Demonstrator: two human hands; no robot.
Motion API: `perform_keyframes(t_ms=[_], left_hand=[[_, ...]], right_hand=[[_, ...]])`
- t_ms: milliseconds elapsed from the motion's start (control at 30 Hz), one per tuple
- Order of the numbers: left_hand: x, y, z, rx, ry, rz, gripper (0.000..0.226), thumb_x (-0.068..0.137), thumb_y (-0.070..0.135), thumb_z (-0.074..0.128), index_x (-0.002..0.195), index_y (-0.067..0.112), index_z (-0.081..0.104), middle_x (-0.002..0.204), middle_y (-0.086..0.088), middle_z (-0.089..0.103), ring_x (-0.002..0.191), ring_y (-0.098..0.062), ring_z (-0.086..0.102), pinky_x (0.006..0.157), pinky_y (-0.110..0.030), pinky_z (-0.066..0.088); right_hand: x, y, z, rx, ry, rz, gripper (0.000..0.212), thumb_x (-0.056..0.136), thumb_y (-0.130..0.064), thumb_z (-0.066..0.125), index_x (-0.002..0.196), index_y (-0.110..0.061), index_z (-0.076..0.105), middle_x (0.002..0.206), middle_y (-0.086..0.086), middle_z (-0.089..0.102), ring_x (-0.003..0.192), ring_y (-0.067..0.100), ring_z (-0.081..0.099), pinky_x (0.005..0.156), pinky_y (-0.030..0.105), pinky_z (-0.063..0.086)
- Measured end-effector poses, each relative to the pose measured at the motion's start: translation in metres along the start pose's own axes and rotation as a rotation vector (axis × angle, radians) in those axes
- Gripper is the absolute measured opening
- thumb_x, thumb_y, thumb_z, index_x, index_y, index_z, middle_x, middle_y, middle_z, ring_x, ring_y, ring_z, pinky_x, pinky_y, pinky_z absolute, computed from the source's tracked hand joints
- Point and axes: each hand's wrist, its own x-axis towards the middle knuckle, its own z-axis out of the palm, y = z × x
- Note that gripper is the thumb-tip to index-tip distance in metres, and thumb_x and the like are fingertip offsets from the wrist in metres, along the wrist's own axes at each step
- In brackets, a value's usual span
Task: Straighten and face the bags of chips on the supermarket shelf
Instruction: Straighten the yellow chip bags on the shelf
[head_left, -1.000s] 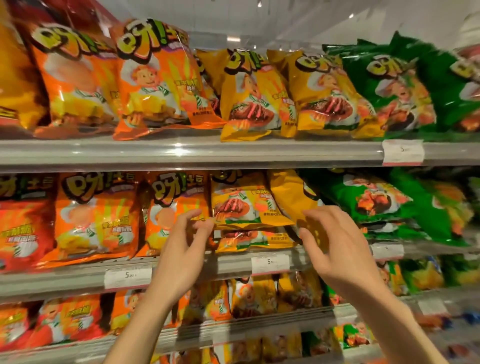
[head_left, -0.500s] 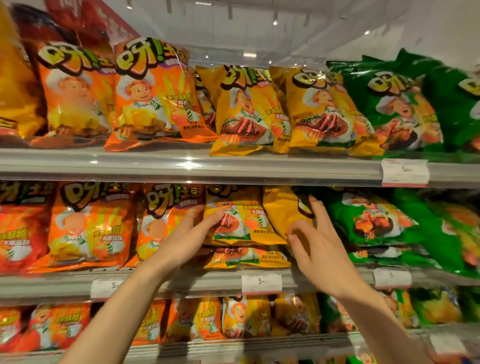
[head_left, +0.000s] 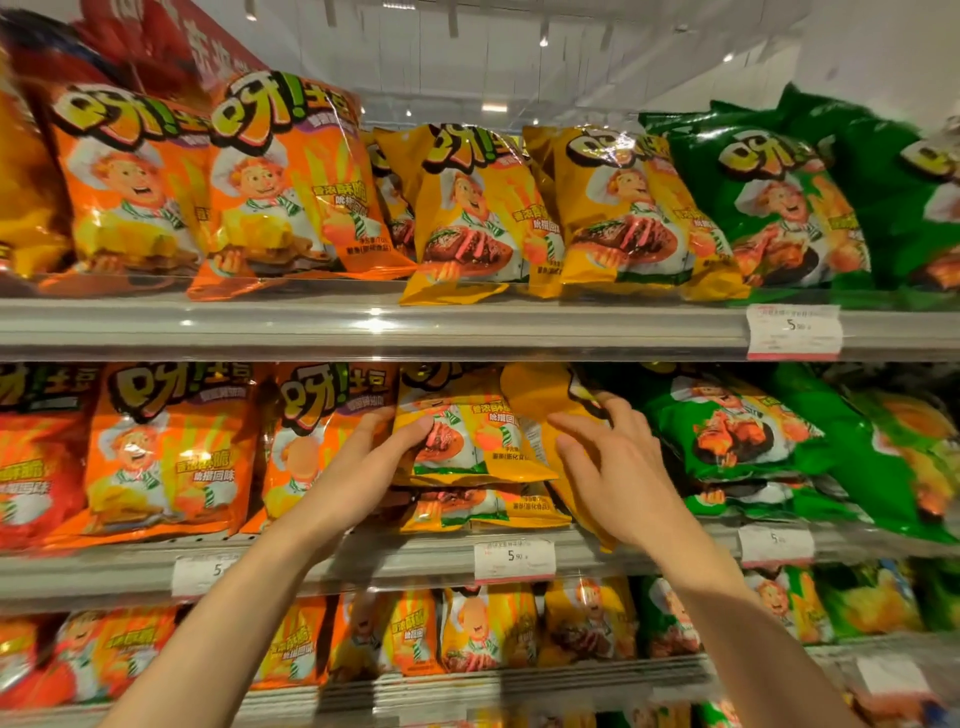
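Head view: left hand (head_left: 363, 467) now grips yellow bag (head_left: 488, 436), earlier only reaching.

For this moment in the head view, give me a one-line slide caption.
Left hand grips a yellow chip bag on the middle shelf while the right hand touches the twisted yellow bag beside it.

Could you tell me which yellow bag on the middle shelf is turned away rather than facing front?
The tilted yellow bag under the right hand: it shows mostly plain yellow, unlike its front-facing neighbour.
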Motion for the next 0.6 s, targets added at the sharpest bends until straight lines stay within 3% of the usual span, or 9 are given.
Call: perform_keyframes(t_ms=[133, 200, 267, 333, 400, 500, 600], left_hand=[[0.001, -0.002, -0.003, -0.024, -0.01, -0.002, 0.057, 0.093, 0.05, 0.058, 0.143, 0.029, 0.041, 0.106, 0.016, 0.065, 0.092, 0.0, 0.064, 0.068, -0.018, 0.044], [0.0, -0.003, -0.004, -0.037, -0.019, -0.004, 0.055, 0.093, 0.049, 0.059, 0.141, 0.03, 0.042, 0.108, 0.013, 0.067, 0.094, -0.004, 0.066, 0.07, -0.02, 0.047], [-0.001, -0.003, -0.004, -0.051, -0.024, -0.005, 0.051, 0.094, 0.048, 0.058, 0.139, 0.031, 0.043, 0.109, 0.013, 0.067, 0.095, -0.004, 0.066, 0.069, -0.022, 0.049], [-0.002, -0.003, -0.004, -0.056, -0.03, 0.001, 0.05, 0.094, 0.048, 0.058, 0.138, 0.032, 0.042, 0.108, 0.015, 0.066, 0.094, -0.002, 0.065, 0.068, -0.021, 0.047], [-0.002, -0.002, -0.003, -0.053, -0.021, 0.005, 0.047, 0.095, 0.048, 0.057, 0.136, 0.032, 0.042, 0.106, 0.017, 0.064, 0.091, 0.001, 0.063, 0.067, -0.019, 0.045], [0.0, -0.006, -0.002, -0.055, -0.002, 0.028, 0.058, 0.094, 0.048, 0.058, 0.145, 0.027, 0.04, 0.107, 0.018, 0.064, 0.091, 0.002, 0.064, 0.069, -0.018, 0.048], [-0.001, -0.005, 0.0, -0.047, 0.006, 0.042, 0.06, 0.095, 0.047, 0.057, 0.148, 0.027, 0.037, 0.106, 0.02, 0.061, 0.089, 0.006, 0.061, 0.057, -0.007, 0.046]], right_hand=[[-0.008, 0.003, -0.013, 0.351, -0.015, 0.105, 0.032, 0.103, -0.035, 0.045, 0.134, -0.032, 0.035, 0.13, -0.002, 0.052, 0.107, 0.01, 0.056, 0.091, 0.029, 0.041], [-0.006, 0.005, -0.011, 0.408, -0.032, 0.154, 0.055, 0.102, -0.037, 0.048, 0.149, -0.029, 0.02, 0.151, -0.003, 0.038, 0.134, 0.012, 0.043, 0.108, 0.031, 0.036], [0.002, 0.007, -0.006, 0.367, -0.104, 0.186, 0.071, 0.1, -0.046, 0.049, 0.157, -0.029, 0.011, 0.163, -0.004, 0.019, 0.148, 0.016, 0.024, 0.118, 0.037, 0.025], [0.009, 0.011, -0.002, 0.331, -0.151, 0.22, 0.078, 0.096, -0.053, 0.051, 0.158, -0.029, 0.01, 0.164, -0.002, 0.019, 0.149, 0.02, 0.024, 0.12, 0.041, 0.025], [0.013, 0.015, 0.0, 0.313, -0.121, 0.235, 0.079, 0.094, -0.054, 0.055, 0.157, -0.028, 0.015, 0.161, 0.0, 0.029, 0.145, 0.022, 0.032, 0.117, 0.042, 0.031], [0.008, 0.015, 0.006, 0.239, 0.021, 0.215, 0.073, 0.092, -0.05, 0.061, 0.152, -0.023, 0.03, 0.149, 0.002, 0.045, 0.136, 0.023, 0.042, 0.111, 0.039, 0.038], [0.004, 0.01, 0.01, 0.219, 0.153, 0.199, 0.07, 0.091, -0.047, 0.065, 0.148, -0.02, 0.036, 0.14, 0.002, 0.049, 0.131, 0.022, 0.043, 0.104, 0.034, 0.037]])
